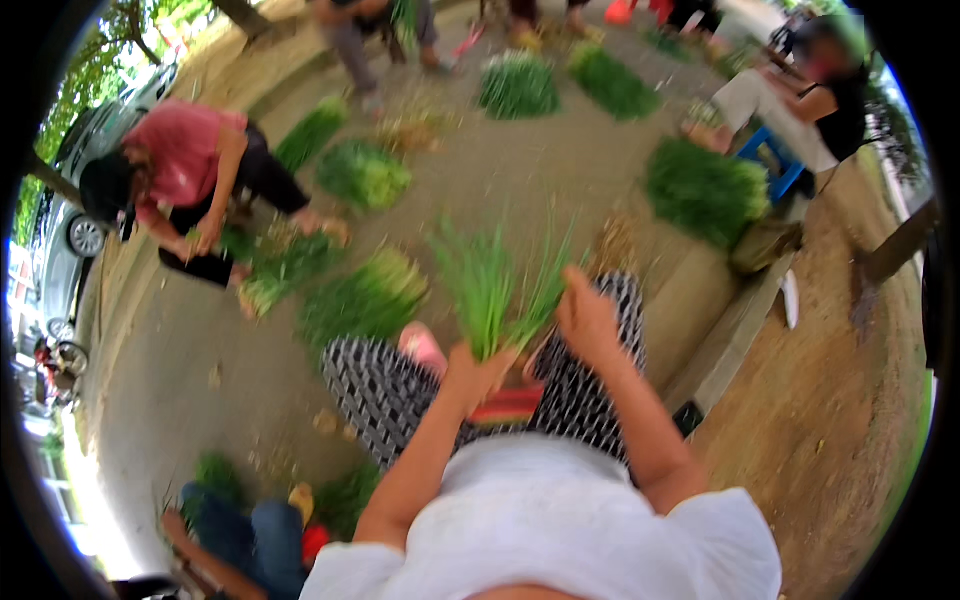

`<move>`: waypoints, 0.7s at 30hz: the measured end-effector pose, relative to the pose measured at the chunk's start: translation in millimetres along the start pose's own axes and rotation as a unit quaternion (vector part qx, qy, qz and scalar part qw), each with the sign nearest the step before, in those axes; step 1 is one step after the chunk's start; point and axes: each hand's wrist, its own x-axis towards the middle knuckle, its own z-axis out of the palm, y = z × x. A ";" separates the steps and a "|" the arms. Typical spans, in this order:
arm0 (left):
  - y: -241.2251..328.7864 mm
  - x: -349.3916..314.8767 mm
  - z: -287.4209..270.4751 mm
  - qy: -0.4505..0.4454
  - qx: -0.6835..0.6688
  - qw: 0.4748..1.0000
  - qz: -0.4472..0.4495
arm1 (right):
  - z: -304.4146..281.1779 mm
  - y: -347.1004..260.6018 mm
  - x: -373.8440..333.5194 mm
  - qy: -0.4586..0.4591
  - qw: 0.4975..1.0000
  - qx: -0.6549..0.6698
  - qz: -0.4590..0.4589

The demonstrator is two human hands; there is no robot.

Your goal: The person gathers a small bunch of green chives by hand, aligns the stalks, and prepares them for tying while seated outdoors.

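Note:
My left hand (477, 374) is closed round the lower ends of a bunch of long, thin green stalks that look like chives (485, 290). The bunch stands up above my lap, and its tips fan out away from me. Some stalks lean right, toward my right hand (587, 312). That hand is raised beside the bunch with its fingers curled together. Motion blur hides what is pinched there, if anything. On the ground just past my left knee lies a heap of the same greens (365, 300).
Dry yellowish trimmings (615, 245) lie beyond my right hand. A larger heap of greens (705, 190) rests by a blue stool (772, 165). A concrete kerb (725, 345) runs along my right. A person in a pink shirt (185, 150) bends over greens on the left.

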 end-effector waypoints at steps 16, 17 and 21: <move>-0.7 -1.3 -4.2 -0.016 -0.056 0.997 0.054 | -5.1 29.8 13.0 0.037 0.960 0.240 0.137; 3.3 -2.4 -3.8 -0.020 -0.035 0.998 0.046 | -0.6 36.4 13.5 0.047 0.950 0.277 0.135; -0.8 -3.2 -3.7 -0.010 -0.100 0.992 0.075 | -14.9 20.6 18.9 -0.003 0.934 0.313 0.174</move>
